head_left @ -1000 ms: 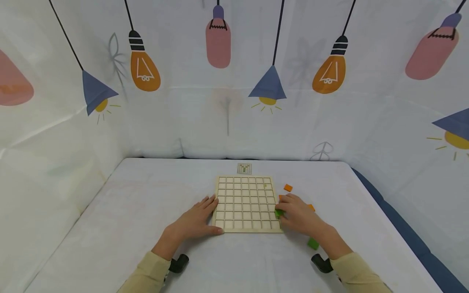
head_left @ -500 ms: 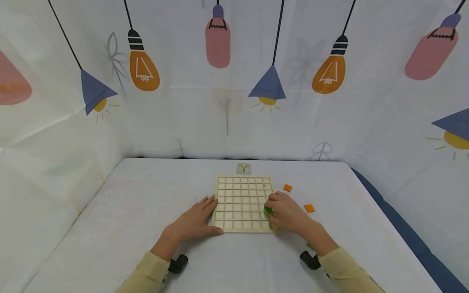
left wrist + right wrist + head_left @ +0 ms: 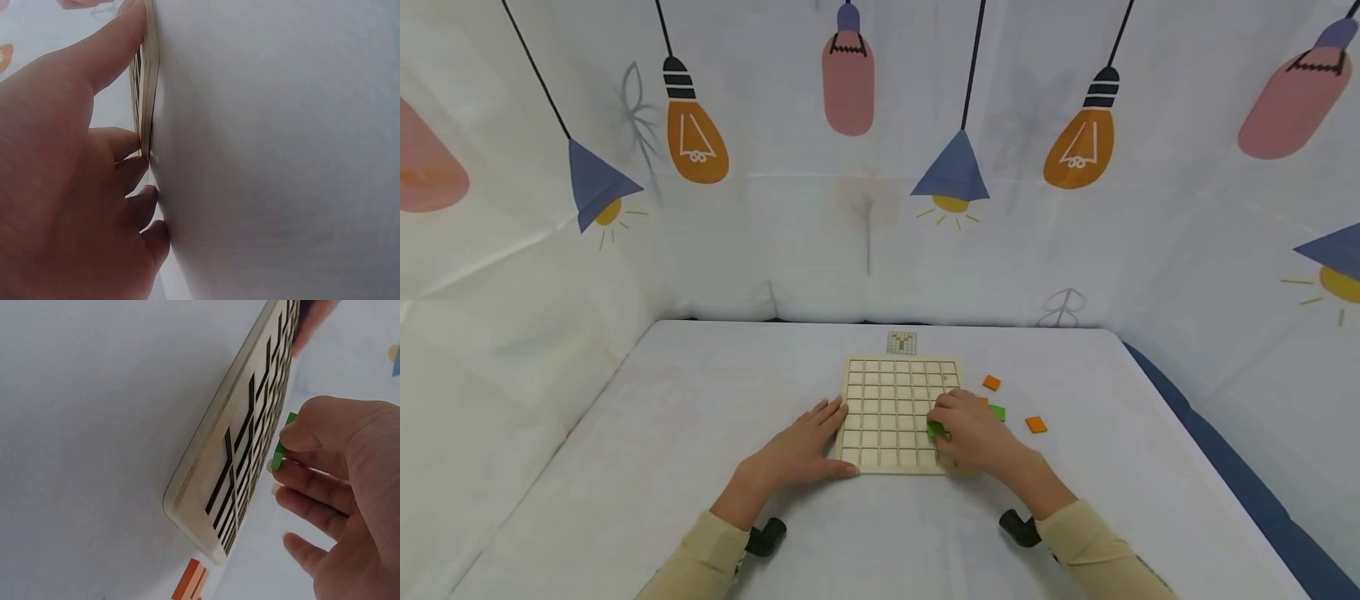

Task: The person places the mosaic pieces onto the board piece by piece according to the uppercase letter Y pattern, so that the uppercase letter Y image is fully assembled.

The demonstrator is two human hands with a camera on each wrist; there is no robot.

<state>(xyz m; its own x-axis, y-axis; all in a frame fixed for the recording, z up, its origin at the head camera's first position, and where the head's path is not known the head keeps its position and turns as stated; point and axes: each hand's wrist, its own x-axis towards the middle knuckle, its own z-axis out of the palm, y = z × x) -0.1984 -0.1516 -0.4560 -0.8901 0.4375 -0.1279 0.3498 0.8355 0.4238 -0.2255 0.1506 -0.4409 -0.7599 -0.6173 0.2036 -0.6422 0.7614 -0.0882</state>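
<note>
A pale wooden board (image 3: 880,408) with a grid of square cells lies on the table. My left hand (image 3: 793,450) rests against its left side with the fingers extended, thumb at the near corner; the left wrist view shows the fingertips along the board's edge (image 3: 149,94). Over the right part of the grid, my right hand (image 3: 981,433) pinches a small green square tile (image 3: 935,428) between thumb and fingers. In the right wrist view this green tile (image 3: 279,456) is held tilted just above the board (image 3: 206,469), partly covered by the thumb.
To the right of the board lie a green tile (image 3: 997,412) and orange tiles, one at the back (image 3: 992,382) and one farther right (image 3: 1036,425). Another orange tile is partly hidden by the right hand. A small pattern card (image 3: 902,342) lies behind the board.
My right hand has carried the green tile left from the board's right edge to over the grid. The tiles beside the board have come into sight behind it. The left hand stays put.
</note>
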